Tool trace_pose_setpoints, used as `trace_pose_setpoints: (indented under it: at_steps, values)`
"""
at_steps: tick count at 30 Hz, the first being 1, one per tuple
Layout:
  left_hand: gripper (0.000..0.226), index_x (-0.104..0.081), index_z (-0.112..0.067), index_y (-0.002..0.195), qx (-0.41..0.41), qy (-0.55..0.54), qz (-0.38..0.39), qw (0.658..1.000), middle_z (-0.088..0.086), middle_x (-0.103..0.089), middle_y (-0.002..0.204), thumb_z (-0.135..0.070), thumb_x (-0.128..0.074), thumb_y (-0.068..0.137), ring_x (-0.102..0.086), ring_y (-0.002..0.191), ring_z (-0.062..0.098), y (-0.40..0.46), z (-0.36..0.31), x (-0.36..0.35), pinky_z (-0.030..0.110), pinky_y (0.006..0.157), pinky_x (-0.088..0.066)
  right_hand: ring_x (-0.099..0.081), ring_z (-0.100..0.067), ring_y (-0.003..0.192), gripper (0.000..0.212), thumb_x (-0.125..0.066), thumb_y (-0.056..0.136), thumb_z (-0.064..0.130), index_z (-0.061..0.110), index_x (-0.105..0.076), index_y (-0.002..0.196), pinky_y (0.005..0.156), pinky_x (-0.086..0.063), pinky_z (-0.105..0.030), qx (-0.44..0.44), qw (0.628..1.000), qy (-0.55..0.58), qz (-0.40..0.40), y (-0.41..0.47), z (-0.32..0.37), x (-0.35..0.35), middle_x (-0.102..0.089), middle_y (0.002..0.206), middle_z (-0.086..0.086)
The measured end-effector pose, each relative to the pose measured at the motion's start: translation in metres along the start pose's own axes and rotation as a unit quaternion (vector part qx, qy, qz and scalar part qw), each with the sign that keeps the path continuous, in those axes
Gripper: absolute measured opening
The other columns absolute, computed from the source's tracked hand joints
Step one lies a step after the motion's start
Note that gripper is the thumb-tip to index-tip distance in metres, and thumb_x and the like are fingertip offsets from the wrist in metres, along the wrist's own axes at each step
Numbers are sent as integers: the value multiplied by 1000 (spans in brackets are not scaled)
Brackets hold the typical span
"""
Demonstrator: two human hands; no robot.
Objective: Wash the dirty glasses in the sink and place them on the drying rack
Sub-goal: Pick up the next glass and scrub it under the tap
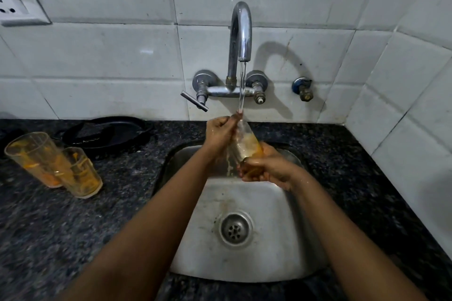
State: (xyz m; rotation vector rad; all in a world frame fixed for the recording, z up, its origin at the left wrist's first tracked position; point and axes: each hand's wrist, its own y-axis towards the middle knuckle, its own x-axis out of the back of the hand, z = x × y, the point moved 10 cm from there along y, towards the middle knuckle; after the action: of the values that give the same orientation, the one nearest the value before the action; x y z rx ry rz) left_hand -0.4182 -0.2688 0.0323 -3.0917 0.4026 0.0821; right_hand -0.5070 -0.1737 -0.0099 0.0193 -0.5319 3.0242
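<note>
A clear glass (245, 143) with orange residue is held tilted over the steel sink (281, 239), under water running from the tap (241, 32). My right hand (266, 168) grips its base. My left hand (221, 131) is closed at its rim, where the stream lands. Orange-tinted water spills from the glass into the sink. Two dirty glasses, a taller one (33, 157) and a shorter one (80, 172), stand on the dark granite counter (61, 227) at the left. No drying rack is in view.
A black pan (107, 132) lies on the counter behind the two glasses. The tap's lever handle (194, 101) sticks out at the left of the mixer. White tiled walls close the back and right. A switch plate (18, 0) sits at upper left.
</note>
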Motion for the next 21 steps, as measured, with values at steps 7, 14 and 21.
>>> trace_pose_setpoints:
  at_steps: [7, 14, 21]
  values:
    - [40, -53, -16, 51, 35, 169, -95, 980, 3, -55, 51, -38, -69, 80, -52, 52, 16, 6, -6, 9, 30, 62, -49, -54, -33, 106, 93, -76, 70, 23, 10, -18, 141, 84, -46, -38, 150, 783, -570, -197, -9, 47, -15, -49, 124, -17]
    - [47, -50, -7, 50, -60, 92, 26, 994, -1, -48, 40, -35, -64, 84, -43, 34, 6, -4, -28, -5, 14, 41, -40, -70, -24, 81, 28, -69, 80, 10, 10, -58, 105, 72, -59, -36, 22, 997, -71, 28, 10, 11, 1, -70, 91, -12]
    - [21, -57, 0, 104, -9, 251, 337, 907, 12, -61, 94, -16, -54, 91, -63, 83, 10, -34, -26, -64, 21, 74, -52, -59, -25, 98, 36, -69, 78, 20, 15, -50, 108, 86, -52, -40, 220, 891, -359, -168, 19, 86, 23, -61, 106, -6]
